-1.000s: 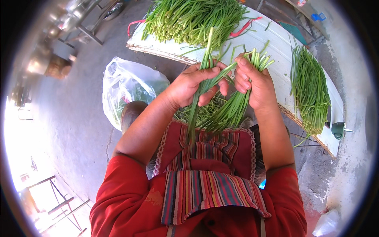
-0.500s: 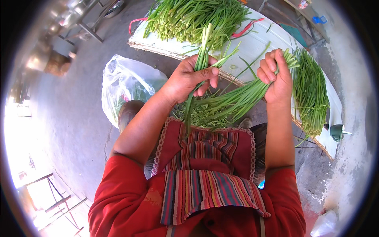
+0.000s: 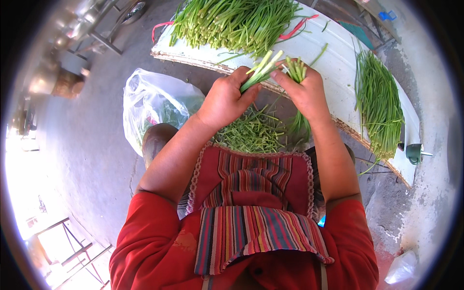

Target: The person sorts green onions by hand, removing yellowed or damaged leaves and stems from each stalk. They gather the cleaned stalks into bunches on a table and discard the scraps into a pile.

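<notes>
My left hand point(image 3: 227, 99) is closed around a few garlic chive stalks point(image 3: 261, 72), their pale ends pointing up and away. Close beside it, my right hand point(image 3: 308, 92) grips a thicker bunch of garlic chives point(image 3: 296, 71), stem ends up. The right thumb and fingertips reach to the left hand's stalks and seem to touch them. Green leaves point(image 3: 300, 124) of the right bunch hang below that hand. Under both hands lies a heap of loose green trimmings point(image 3: 251, 131), partly hidden by my apron point(image 3: 256, 179).
Ahead is a low white board point(image 3: 333, 53) bearing a large pile of garlic chives point(image 3: 232, 26) with a red tie point(image 3: 302, 25). Another bunch point(image 3: 379, 106) lies at its right end, near a green mug point(image 3: 413, 153). A clear plastic bag point(image 3: 162, 99) stands on the floor, left.
My right hand has moved left with its bunch and turned, so the stems now point up beside my left hand. My left hand has lowered slightly and its stalks tilt right.
</notes>
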`<state>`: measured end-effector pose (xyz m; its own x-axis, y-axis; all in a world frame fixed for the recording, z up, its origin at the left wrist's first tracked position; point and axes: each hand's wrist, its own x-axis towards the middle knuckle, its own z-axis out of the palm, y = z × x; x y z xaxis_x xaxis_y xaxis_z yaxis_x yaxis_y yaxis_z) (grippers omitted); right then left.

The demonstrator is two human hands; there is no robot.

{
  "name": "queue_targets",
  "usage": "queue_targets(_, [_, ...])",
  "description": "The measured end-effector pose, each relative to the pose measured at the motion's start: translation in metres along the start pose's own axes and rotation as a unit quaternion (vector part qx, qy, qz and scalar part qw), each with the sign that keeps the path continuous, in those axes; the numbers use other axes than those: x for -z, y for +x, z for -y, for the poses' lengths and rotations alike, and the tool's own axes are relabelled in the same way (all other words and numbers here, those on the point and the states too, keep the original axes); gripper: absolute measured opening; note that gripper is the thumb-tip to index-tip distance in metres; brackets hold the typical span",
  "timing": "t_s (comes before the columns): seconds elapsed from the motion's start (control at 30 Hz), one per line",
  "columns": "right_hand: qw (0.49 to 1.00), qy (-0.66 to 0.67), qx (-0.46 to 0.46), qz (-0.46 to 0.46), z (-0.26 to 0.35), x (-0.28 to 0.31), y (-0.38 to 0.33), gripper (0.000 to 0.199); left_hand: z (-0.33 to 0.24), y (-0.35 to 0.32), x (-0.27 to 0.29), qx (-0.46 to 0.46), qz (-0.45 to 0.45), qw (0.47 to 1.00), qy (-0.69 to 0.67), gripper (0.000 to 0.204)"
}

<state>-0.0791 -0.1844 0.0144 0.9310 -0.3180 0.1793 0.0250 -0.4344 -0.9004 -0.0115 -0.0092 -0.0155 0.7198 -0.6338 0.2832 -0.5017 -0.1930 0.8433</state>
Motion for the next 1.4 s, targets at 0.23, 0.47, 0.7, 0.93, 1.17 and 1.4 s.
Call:
queue_targets(0.23, [0.996, -0.049, 0.075, 0.019, -0.019, -0.009, 0.001, 0.026, -0.004, -0.002, 0.003, -0.044, -0.019, 0.997, 0.068, 0.02])
queue_targets(0.47, [0.998, 0.003, 0.041, 0.037, -0.011, -0.008, 0.001, 0.025, -0.003, -0.001, 0.007, -0.044, -0.021, 0.997, 0.063, 0.02])
queue_targets(0.7, [0.996, -0.015, 0.072, 0.057, -0.009, -0.008, 0.0, 0.025, -0.004, -0.001, 0.008, -0.02, -0.021, 0.999, 0.034, 0.02])
queue_targets(0.93, [0.991, -0.033, 0.083, 0.103, -0.009, -0.004, -0.003, 0.022, 0.004, 0.003, 0.023, -0.071, 0.037, 0.996, 0.05, 0.019])
queue_targets(1.17, [0.997, 0.009, 0.038, 0.073, 0.002, 0.008, -0.005, 0.012, -0.001, 0.005, 0.041, -0.012, 0.059, 0.998, -0.023, 0.016])
queue_targets(1.4, [0.975, 0.035, -0.035, 0.216, 0.012, 0.038, -0.009, 0.016, -0.014, 0.009, 0.068, 0.115, -0.013, 0.94, -0.32, 0.014])
